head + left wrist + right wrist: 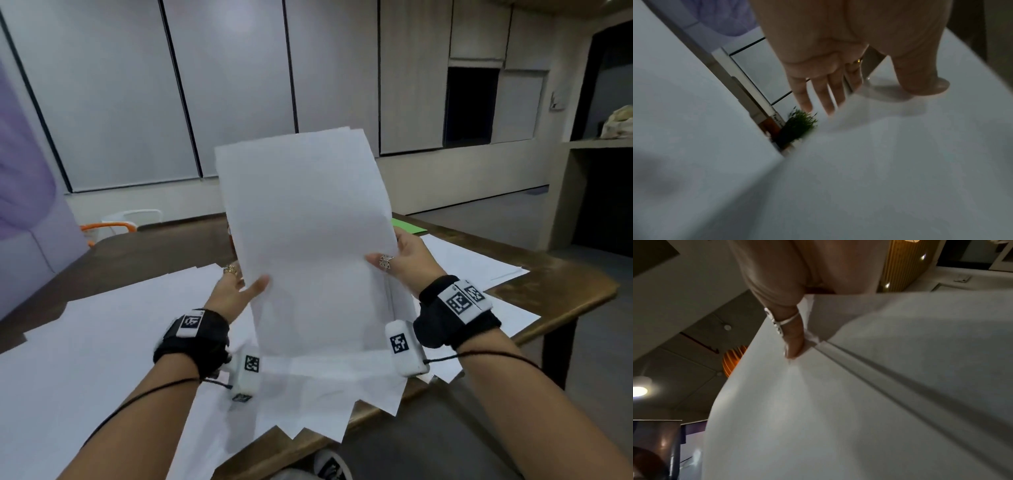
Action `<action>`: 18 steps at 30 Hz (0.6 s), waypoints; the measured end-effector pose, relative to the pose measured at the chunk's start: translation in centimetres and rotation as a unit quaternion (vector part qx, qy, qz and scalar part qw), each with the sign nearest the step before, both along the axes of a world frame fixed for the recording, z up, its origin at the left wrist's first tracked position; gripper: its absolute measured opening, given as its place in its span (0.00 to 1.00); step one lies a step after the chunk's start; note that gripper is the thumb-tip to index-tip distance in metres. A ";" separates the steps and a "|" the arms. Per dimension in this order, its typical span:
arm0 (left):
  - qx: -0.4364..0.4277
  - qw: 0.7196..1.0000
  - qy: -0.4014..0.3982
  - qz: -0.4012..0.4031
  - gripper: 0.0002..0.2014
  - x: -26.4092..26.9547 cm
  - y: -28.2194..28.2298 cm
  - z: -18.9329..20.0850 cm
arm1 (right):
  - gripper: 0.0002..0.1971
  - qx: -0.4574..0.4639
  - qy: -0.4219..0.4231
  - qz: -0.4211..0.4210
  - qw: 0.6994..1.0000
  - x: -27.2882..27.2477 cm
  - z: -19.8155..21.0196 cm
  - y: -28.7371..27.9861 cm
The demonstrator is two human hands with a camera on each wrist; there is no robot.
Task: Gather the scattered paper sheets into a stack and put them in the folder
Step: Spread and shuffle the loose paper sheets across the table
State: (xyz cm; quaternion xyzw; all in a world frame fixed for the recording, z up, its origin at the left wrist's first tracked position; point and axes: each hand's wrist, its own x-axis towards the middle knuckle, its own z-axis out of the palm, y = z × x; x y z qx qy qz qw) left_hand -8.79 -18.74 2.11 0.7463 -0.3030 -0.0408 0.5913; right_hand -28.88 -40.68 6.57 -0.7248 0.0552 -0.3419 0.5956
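Above the desk's (565, 284) near edge, a stack of white sheets (308, 222) stands upright w/ its bottom edge down among loose sheets (102, 342) spread over the desk; left hand (236, 284) pinches its left edge, thumb in front, right hand (404, 260) pinches the right edge. Paper looks light, floppy & slippery sheet-to-sheet, top edges slightly uneven, so best taken by both long edges low down, prob. tapped square. A green folder (407, 226) corner shows near the desk's far right edge.
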 end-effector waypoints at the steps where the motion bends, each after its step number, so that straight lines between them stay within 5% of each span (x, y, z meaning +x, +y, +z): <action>1: -0.052 0.999 0.005 -0.010 0.43 -0.5 0.4 1.0 | 0.20 -0.004 0.000 0.006 1.000 0.0 -0.1 0.2; 5: -0.150 0.988 -0.020 -0.041 0.17 -2.9 0.8 2.9 | 0.20 -0.010 0.032 0.019 0.999 0.6 -1.4 1.5; 11: -0.148 0.959 -0.220 0.098 0.18 -7.1 -0.3 4.2 | 0.19 -0.066 0.018 0.004 0.998 1.4 -2.3 3.8; 18: -0.140 0.931 -0.283 0.182 0.26 -10.0 -0.1 5.1 | 0.15 -0.042 -0.052 -0.026 0.997 0.8 -1.5 3.2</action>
